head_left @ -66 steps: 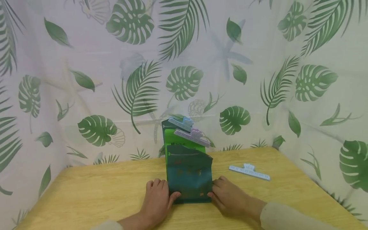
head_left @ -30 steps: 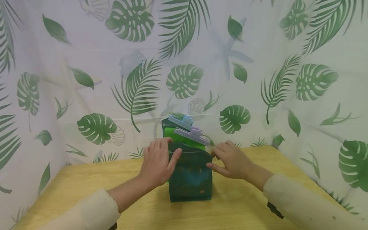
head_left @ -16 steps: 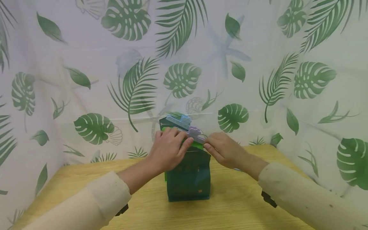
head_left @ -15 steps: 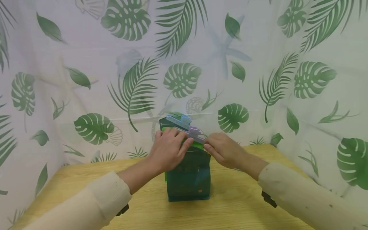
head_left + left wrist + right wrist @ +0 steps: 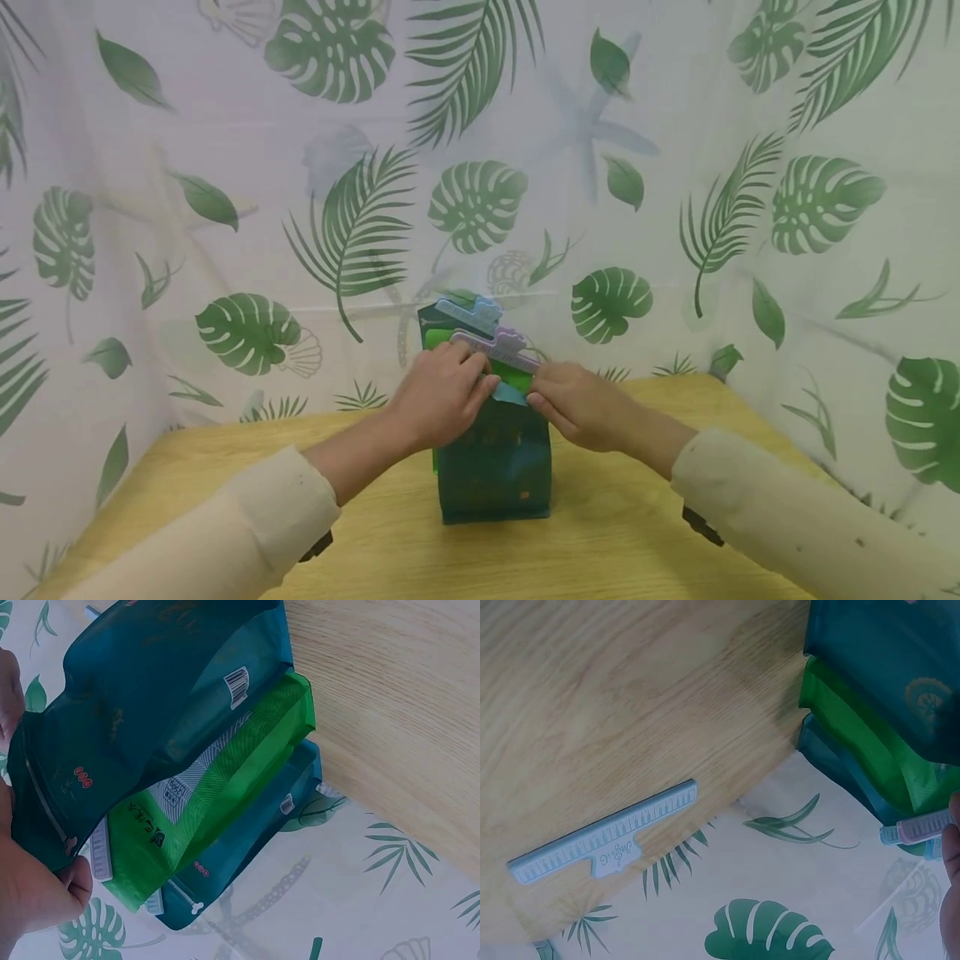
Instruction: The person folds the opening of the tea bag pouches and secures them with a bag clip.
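Observation:
At the front of a row stands a teal pouch (image 5: 495, 479), upright on the table. My left hand (image 5: 442, 398) pinches the left part of its top edge, and my right hand (image 5: 588, 408) pinches the right corner. A lighter blue strip (image 5: 510, 394) of the pouch's top shows between the hands, folded over. Directly behind is a green pouch (image 5: 225, 780) with a purple sealing clip (image 5: 498, 348) across its top. Farthest back, another teal pouch (image 5: 247, 832) carries a light blue sealing clip (image 5: 471, 315). The right fingertips are mostly out of sight.
A loose light blue sealing clip (image 5: 604, 836) lies on the wooden table (image 5: 630, 697), to the right of the pouches; my right hand and arm cover it in the head view. A leaf-patterned cloth (image 5: 645, 217) hangs behind the table.
Both hands have risen from the front pouch's bottom corners to its top edge and taken hold there. Its top has since bent over, baring a lighter blue strip. The pouches behind stay put.

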`<state>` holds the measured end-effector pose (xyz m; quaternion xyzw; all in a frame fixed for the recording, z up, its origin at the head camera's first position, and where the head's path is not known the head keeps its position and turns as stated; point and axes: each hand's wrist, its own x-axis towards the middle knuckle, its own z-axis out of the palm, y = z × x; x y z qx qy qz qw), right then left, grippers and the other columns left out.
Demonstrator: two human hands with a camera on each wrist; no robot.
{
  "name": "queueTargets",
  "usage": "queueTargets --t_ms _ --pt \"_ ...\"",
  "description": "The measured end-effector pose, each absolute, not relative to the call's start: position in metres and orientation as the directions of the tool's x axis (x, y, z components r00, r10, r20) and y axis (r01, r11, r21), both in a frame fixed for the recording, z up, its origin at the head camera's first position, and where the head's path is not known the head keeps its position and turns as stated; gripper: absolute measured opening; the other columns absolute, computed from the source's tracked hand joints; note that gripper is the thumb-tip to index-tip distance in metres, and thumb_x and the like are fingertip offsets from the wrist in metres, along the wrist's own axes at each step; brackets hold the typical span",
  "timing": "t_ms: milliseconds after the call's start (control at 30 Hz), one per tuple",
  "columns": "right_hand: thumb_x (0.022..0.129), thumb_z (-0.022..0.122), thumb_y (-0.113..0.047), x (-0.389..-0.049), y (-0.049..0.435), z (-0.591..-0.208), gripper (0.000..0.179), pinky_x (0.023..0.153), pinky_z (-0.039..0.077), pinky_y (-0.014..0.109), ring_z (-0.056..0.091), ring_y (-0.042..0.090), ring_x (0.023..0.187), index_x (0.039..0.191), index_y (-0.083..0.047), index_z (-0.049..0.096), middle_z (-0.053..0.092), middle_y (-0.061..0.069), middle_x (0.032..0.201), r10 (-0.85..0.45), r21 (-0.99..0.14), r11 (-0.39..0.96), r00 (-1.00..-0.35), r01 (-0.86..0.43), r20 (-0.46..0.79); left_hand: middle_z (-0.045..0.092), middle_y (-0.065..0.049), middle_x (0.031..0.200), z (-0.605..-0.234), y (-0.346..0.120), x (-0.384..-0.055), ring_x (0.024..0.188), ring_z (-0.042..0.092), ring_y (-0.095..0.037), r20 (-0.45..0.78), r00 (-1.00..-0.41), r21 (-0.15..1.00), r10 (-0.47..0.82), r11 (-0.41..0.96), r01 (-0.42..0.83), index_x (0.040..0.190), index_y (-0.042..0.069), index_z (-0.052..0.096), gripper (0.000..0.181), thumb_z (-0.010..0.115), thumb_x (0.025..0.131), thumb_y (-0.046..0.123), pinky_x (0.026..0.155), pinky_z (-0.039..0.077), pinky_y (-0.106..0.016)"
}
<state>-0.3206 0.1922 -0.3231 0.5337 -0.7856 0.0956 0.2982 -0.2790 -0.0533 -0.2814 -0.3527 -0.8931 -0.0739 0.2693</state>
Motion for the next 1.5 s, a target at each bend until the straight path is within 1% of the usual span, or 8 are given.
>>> queueTargets --t_ms 267,567,700,833,1067,1200,1367,1500 --pt "0.109 0.029 -0.039 -0.323 0.185 -0.331 0.05 0.059 0.04 0.027 0.042 0.011 0.061 0.078 -0.011 0.055 0.047 -0.003 0.069 -0.793 0.284 0.427 -0.204 -0.859 0.574 0.057 -0.001 0.078 -0.281 -0.052 -0.281 0.072 0.055 -0.019 0.479 -0.617 -0.099 0.624 0.737 0.668 0.095 0.01 0.069 0.018 0.059 0.101 0.023 0.065 0.046 -0.034" --pt "0.103 0.046 -0.04 -0.328 0.182 -0.327 0.046 0.054 0.035 0.026 0.036 0.007 0.054 0.068 -0.012 0.052 0.044 -0.005 0.06 -0.777 0.319 0.423 -0.159 -0.848 0.609 0.062 0.001 0.078 -0.276 -0.056 -0.284 0.072 0.056 -0.018 0.473 -0.598 -0.14 0.647 0.726 0.673 0.091 0.015 0.071 0.022 0.07 0.093 0.037 0.065 0.045 -0.035" --pt "0.104 0.052 -0.035 -0.327 0.188 -0.325 0.042 0.06 0.04 0.027 0.039 0.005 0.055 0.067 -0.015 0.054 0.046 -0.008 0.061 -0.783 0.199 0.391 -0.212 -0.899 0.586 0.064 0.001 0.082 -0.279 -0.055 -0.284 0.072 0.054 -0.018 0.49 -0.581 -0.13 0.649 0.714 0.688 0.097 0.014 0.074 0.02 0.072 0.092 0.033 0.065 0.045 -0.034" --pt "0.1 0.06 -0.024 -0.328 0.201 -0.321 0.031 0.068 0.046 0.031 0.047 0.004 0.058 0.07 -0.019 0.062 0.052 -0.012 0.065 -0.759 0.062 0.421 -0.314 -0.905 0.57 0.063 0.001 0.082 -0.28 -0.054 -0.284 0.071 0.053 -0.017 0.49 -0.584 -0.129 0.647 0.716 0.686 0.098 0.015 0.074 0.02 0.072 0.092 0.033 0.066 0.045 -0.033" --pt "0.094 0.067 -0.018 -0.341 0.23 -0.327 0.026 0.067 0.047 0.033 0.052 0.007 0.062 0.068 -0.02 0.064 0.057 -0.011 0.068 -0.71 0.098 0.505 -0.349 -0.858 0.612 0.064 0.0 0.084 -0.28 -0.053 -0.28 0.072 0.053 -0.017 0.468 -0.613 -0.096 0.636 0.727 0.68 0.1 0.014 0.074 0.02 0.071 0.093 0.033 0.067 0.044 -0.034" --pt "0.092 0.069 -0.016 -0.345 0.245 -0.333 0.021 0.067 0.048 0.033 0.054 0.006 0.065 0.071 -0.018 0.068 0.061 -0.008 0.072 -0.684 0.097 0.566 -0.401 -0.819 0.609 0.064 0.001 0.084 -0.28 -0.053 -0.28 0.072 0.053 -0.017 0.472 -0.614 -0.098 0.632 0.73 0.676 0.101 0.015 0.074 0.02 0.071 0.093 0.033 0.065 0.043 -0.033" --pt "0.092 0.07 -0.016 -0.347 0.261 -0.339 0.019 0.062 0.046 0.027 0.049 0.002 0.066 0.074 -0.018 0.069 0.06 -0.009 0.074 -0.649 0.059 0.638 -0.495 -0.768 0.577 0.065 0.001 0.085 -0.281 -0.052 -0.28 0.072 0.055 -0.017 0.482 -0.611 -0.109 0.628 0.735 0.67 0.102 0.015 0.075 0.021 0.071 0.093 0.034 0.064 0.043 -0.033" --pt "0.094 0.068 -0.019 -0.347 0.271 -0.343 0.014 0.065 0.049 0.03 0.054 0.007 0.069 0.081 -0.015 0.069 0.061 -0.006 0.078 -0.616 0.023 0.709 -0.603 -0.705 0.506 0.065 0.001 0.084 -0.281 -0.052 -0.279 0.072 0.055 -0.017 0.485 -0.611 -0.116 0.626 0.738 0.664 0.102 0.016 0.075 0.021 0.071 0.093 0.034 0.063 0.043 -0.032"
